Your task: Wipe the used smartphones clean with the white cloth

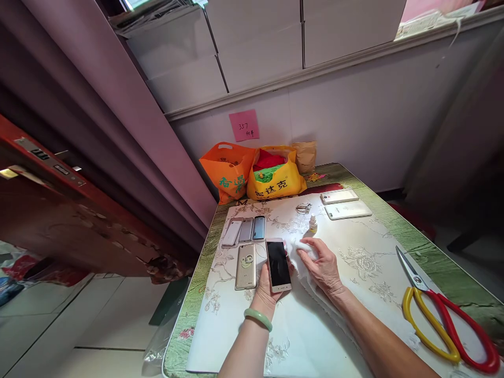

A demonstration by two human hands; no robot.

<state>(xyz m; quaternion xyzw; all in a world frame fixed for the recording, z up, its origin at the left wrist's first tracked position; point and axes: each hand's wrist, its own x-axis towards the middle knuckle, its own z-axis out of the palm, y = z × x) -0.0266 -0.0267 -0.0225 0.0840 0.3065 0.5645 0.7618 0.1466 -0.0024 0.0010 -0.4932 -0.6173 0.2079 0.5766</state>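
A gold smartphone with a dark screen rests in my left hand, its thumb along the left edge and the other fingers mostly hidden beneath. My right hand pinches a white cloth, which trails down under the forearm and lies beside the phone's right edge. Left of the held phone is a gold phone case with a cartoon face on its back. A small dropper-like bottle with a white cap stands just beyond my right hand.
Several phones and cases, including a blue-grey one, lie at the left; a white phone lies at the back right. Large scissors with red and yellow handles rest at the right. Orange and yellow bags stand against the wall.
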